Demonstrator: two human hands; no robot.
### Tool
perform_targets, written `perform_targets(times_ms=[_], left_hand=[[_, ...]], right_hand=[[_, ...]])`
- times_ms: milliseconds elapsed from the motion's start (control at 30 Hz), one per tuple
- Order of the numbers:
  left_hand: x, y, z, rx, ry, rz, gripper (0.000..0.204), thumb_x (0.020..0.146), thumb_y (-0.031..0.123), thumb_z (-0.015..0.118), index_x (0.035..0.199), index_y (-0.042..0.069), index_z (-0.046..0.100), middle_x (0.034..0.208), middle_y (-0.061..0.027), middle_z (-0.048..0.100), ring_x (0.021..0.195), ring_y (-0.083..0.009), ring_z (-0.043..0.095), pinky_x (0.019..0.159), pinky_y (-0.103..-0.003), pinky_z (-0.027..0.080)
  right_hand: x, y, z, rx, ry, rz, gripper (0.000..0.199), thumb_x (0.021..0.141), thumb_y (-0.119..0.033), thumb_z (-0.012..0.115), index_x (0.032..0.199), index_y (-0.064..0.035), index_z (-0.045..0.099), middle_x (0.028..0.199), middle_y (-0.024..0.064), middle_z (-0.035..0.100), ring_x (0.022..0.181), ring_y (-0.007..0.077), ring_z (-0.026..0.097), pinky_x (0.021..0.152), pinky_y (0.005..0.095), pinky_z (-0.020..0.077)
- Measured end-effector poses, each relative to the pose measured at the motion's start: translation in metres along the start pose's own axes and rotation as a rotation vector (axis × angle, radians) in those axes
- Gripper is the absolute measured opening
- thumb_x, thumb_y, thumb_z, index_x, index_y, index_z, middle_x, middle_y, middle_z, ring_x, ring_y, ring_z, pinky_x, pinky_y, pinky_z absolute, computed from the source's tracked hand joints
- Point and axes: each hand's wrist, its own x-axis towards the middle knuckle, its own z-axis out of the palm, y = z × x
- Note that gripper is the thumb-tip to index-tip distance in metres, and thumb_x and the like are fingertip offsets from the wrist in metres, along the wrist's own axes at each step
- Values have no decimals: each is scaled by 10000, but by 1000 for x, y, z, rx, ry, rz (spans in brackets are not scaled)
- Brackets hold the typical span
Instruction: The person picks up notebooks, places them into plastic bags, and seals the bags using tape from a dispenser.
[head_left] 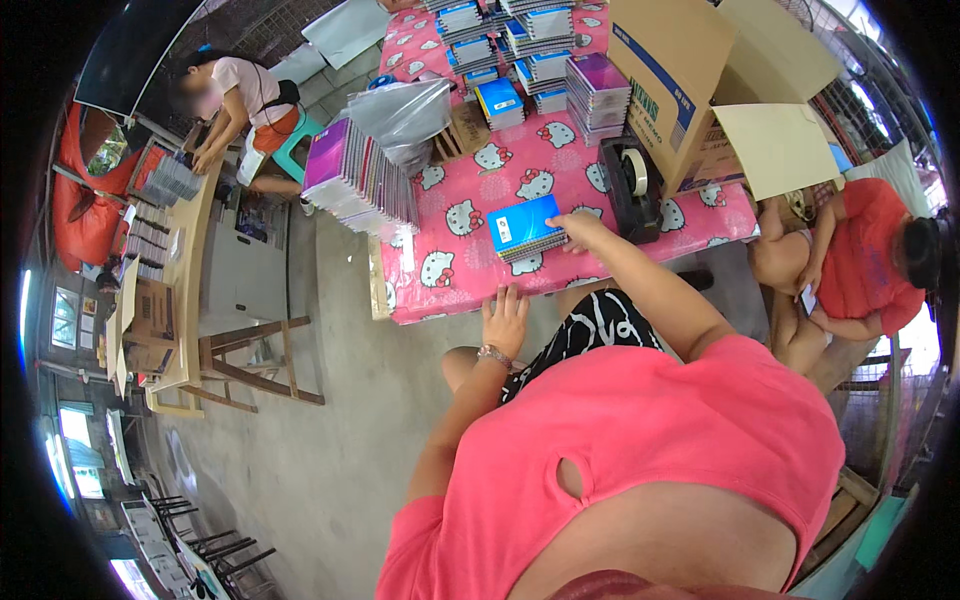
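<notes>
A short stack of blue-covered spiral notebooks (527, 222) lies near the front edge of the pink table, its coiled bindings facing me. My right hand (580, 232) grips the stack at its right end, fingers against the side and cover. Below the stack, my left hand (507, 320) rests on the table's front edge with fingers stretched out, holding nothing. To the left stands a tall pile of purple-covered spiral notebooks (360, 185). A black tape dispenser (632, 190) with a clear roll sits to the right of my right hand.
Clear plastic bags (405, 115) lie behind the purple pile. More notebook piles (530, 50) fill the table's back. An open cardboard box (665, 90) stands at right. One person (235, 95) works at a wooden table on the left; another (870, 240) sits at right holding a phone.
</notes>
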Motion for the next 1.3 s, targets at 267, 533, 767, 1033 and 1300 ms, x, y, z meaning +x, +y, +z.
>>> perform_targets(times_ms=[267, 533, 767, 1033, 1300], left_hand=[[3, -9, -22, -169, 75, -8, 135, 831, 145, 543, 950, 88, 568, 1202, -69, 566, 1142, -218, 521, 933, -456, 363], [41, -33, -49, -527, 98, -215, 84, 815, 114, 580, 883, 64, 587, 750, -114, 636, 709, -330, 596, 714, -432, 455], [90, -74, -49, -766, 88, -313, 122, 825, 115, 639, 920, 41, 622, 712, -115, 643, 583, -260, 620, 546, -346, 492], [90, -54, -52, -420, 452, -299, 283, 762, 105, 648, 1030, 36, 585, 1008, -155, 590, 964, -350, 537, 851, -477, 411], [86, 23, -38, -283, 70, -8, 684, 779, 248, 640, 1370, 34, 372, 1397, -148, 394, 1321, -325, 333, 1100, -513, 217]], right_hand=[[-17, -20, -11, -554, 89, -185, 556, 734, -525, 636, 732, 30, 654, 609, 155, 639, 623, 287, 657, 563, 413, 504], [-107, -12, 4, -898, 275, -1158, 560, 688, -543, 690, 940, -45, 649, 918, 139, 606, 926, 270, 589, 804, 410, 430], [-36, -32, -17, -1046, 133, -977, 275, 697, -324, 730, 839, -96, 670, 843, 89, 635, 865, 248, 608, 772, 418, 422], [7, -64, -32, -864, -337, -753, 205, 643, -199, 779, 776, -71, 687, 743, 81, 678, 693, 231, 648, 638, 369, 499], [10, -66, -25, -882, -294, -766, 210, 643, -172, 768, 787, -46, 682, 769, 108, 676, 649, 234, 646, 597, 375, 508]])
